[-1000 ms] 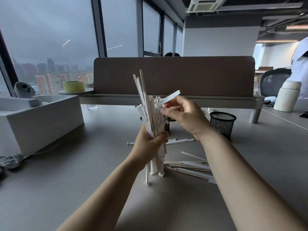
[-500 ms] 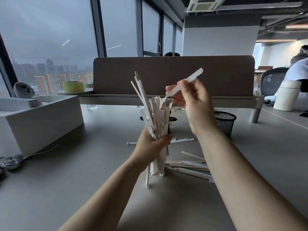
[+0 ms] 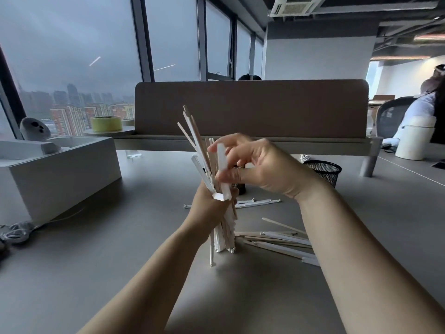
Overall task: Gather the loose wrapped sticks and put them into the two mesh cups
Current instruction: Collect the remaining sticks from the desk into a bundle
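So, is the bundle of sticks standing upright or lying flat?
Upright: the left hand holds the bundle vertical, lower ends on the desk. Right hand pinches one stick.

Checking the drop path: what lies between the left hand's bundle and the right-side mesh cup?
Head view: the right hand, pinching one wrapped stick, fills that stretch; a second mesh cup shows partly behind it.

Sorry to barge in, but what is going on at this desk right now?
A person is collecting wrapped sticks. The left hand grips an upright bundle of sticks standing on the desk, while the right hand pinches a single white stick against its top. More loose sticks lie on the desk to the right and behind the bundle. One mesh cup stands farther right; a second cup is mostly hidden behind the hands.
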### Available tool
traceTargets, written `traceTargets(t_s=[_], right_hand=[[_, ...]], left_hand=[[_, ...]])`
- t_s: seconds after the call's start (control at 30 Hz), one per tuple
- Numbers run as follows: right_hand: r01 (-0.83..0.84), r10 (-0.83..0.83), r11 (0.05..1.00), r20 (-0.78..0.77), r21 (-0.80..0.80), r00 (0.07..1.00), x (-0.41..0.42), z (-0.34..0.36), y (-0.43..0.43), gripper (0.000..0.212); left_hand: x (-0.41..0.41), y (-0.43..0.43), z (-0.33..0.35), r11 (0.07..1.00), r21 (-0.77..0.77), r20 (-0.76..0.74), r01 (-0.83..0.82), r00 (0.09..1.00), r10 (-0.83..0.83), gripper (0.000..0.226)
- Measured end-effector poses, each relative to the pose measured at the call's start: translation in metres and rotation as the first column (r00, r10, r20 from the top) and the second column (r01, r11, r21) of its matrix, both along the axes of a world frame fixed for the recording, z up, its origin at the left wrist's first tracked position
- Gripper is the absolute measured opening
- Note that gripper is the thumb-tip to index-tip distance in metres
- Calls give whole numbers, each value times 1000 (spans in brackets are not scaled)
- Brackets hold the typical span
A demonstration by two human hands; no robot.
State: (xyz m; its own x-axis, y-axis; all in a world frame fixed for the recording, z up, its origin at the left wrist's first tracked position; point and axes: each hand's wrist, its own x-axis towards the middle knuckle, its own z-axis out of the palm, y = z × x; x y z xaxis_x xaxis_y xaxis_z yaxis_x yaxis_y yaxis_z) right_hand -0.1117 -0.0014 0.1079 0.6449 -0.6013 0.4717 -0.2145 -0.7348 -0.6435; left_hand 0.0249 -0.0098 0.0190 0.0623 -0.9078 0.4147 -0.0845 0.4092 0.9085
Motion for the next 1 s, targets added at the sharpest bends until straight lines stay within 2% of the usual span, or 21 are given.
traceTargets(t_s=[0.07, 0.17, 0.27, 0.33, 0.37, 0.43, 0.53, 0.6, 0.67, 0.77, 0.9, 1.0], right_hand=[[-38, 40, 999, -66, 31, 997, 4, -3, 4, 12], [7, -8, 1000, -163, -12, 987, 13, -9, 3, 3], [69, -72, 997, -165, -25, 984, 19, -15, 2, 14], [73, -78, 997, -133, -37, 988, 23, -15, 4, 17], [69, -72, 997, -74, -42, 995, 25, -15, 4, 18], [48, -41, 998, 164, -38, 986, 26, -14, 2, 14], [-30, 6, 999, 529, 37, 849, 16, -8, -7, 9], [-30, -42, 994, 610, 108, 791, 5, -9, -16, 7], [61, -131, 988, 556, 143, 821, 0, -18, -26, 9], [216, -262, 963, 375, 162, 889, 1, -40, -41, 14], [239, -288, 947, 238, 214, 928, 6, -55, -47, 21], [238, -284, 939, 171, 250, 943, 8, -56, -44, 17]], left_hand=[[2, 1, 2, 996, -77, 3, 45, 999, -45, 18], [0, 4, 1, 995, -87, 49, 46, 998, -42, 19], [3, 2, -7, 999, 26, 55, 33, 998, -34, 37], [5, 2, -8, 996, 90, 63, 18, 998, -24, 35], [4, 0, -6, 998, 57, 75, 4, 997, -8, 26], [4, -4, -4, 1000, 8, 51, -16, 999, 15, 2], [5, -10, -7, 995, 79, -11, -66, 998, 67, 21], [8, -13, -9, 992, 66, -23, -106, 994, 107, 24], [8, -12, -8, 992, 39, -35, -123, 992, 124, 28], [8, -10, -5, 991, 3, -43, -133, 990, 133, 34], [10, -7, -3, 989, -32, -65, -145, 988, 143, 15], [12, -7, -3, 992, -74, -29, -104, 994, 103, 17]])
